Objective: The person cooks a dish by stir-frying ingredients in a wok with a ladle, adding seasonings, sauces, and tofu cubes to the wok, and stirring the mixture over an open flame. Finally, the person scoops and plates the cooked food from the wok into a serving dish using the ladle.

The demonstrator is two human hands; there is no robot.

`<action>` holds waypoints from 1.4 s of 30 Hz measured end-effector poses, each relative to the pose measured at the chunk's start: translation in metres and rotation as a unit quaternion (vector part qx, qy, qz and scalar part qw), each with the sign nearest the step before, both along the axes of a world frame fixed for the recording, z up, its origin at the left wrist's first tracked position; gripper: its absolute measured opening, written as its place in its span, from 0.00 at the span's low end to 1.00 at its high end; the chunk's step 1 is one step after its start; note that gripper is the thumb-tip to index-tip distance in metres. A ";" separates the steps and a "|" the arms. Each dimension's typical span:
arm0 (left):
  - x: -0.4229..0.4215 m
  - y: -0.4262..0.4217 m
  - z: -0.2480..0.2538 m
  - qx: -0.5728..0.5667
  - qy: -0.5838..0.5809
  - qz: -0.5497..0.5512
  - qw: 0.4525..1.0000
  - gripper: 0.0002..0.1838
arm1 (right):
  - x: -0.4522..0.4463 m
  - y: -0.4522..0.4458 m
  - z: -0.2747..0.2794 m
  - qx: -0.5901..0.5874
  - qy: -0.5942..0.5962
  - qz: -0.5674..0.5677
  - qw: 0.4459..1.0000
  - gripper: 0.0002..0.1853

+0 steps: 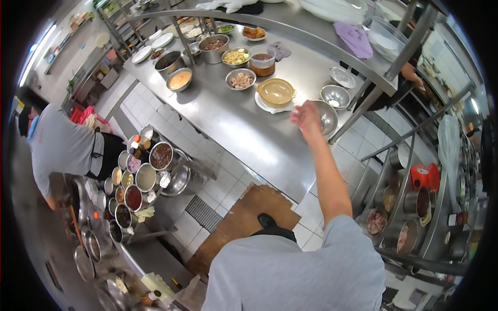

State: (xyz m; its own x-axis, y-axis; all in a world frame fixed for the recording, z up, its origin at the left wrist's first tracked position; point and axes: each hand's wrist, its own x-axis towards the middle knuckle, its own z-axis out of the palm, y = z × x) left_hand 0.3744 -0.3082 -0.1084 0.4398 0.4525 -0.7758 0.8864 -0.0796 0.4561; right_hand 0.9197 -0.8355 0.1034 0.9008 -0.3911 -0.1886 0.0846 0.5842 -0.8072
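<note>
My right hand [307, 121] reaches out over the steel counter, fingers apart and slightly bent, with nothing visible in them. Behind it, partly covered, is a steel bowl [328, 120]; whether the hand touches its rim I cannot tell. Left of the hand, a tan clay pot [276, 92] with small side handles stands on a white plate [265, 107]. A smaller steel bowl [335, 97] with something white in it stands beyond the hand, near a clear plastic bowl [343, 78]. My left hand is out of view.
Along the counter [233, 132] stand a bowl of meat pieces [241, 80], a tub of brown liquid [262, 62] and a bowl of orange liquid [179, 80]. A shelf post [358, 106] rises at the right. A co-worker [70, 137] stands left by several sauce pots.
</note>
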 end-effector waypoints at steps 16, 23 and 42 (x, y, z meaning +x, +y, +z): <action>-0.085 0.018 0.066 -0.134 -0.377 0.550 0.733 0.19 | -0.290 0.546 -0.066 -0.214 -0.140 0.858 0.445 0.34; -0.100 0.076 0.083 -0.255 -0.503 0.560 0.606 0.20 | -0.537 0.770 -0.035 -0.203 -0.235 0.910 0.274 0.30; -0.113 0.320 0.139 -0.257 -0.685 0.555 0.396 0.28 | -0.522 0.950 0.109 -0.303 -0.327 0.867 0.221 0.13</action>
State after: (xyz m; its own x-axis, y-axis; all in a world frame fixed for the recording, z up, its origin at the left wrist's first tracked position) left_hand 0.2609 0.0114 0.0308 0.3577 0.8944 -0.2684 -0.8624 0.4267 0.2723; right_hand 0.3979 0.1148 0.2121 -0.4484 0.8751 -0.1819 0.3717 -0.0024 -0.9283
